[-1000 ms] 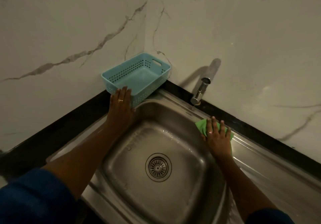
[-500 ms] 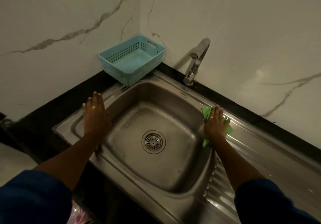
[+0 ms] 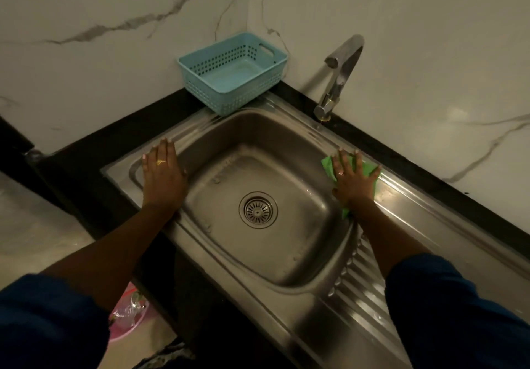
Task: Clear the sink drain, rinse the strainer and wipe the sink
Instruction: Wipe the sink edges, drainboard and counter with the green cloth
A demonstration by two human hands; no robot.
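My right hand (image 3: 354, 178) lies flat, fingers spread, pressing a green cloth (image 3: 370, 169) onto the right rim of the steel sink (image 3: 286, 254). My left hand (image 3: 163, 172), fingers straight and together, rests palm-down on the left rim, well apart from the right. The strainer (image 3: 257, 210) sits seated in the drain at the basin floor; a blue basket (image 3: 233, 72) stands at the back corner, beside the tap (image 3: 338, 76).

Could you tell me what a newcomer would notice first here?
The steel sink fills the middle, its round strainer seated in the basin floor. The right hand presses a bright green cloth on the right rim; the left hand rests flat on the left rim. A light blue basket stands behind.
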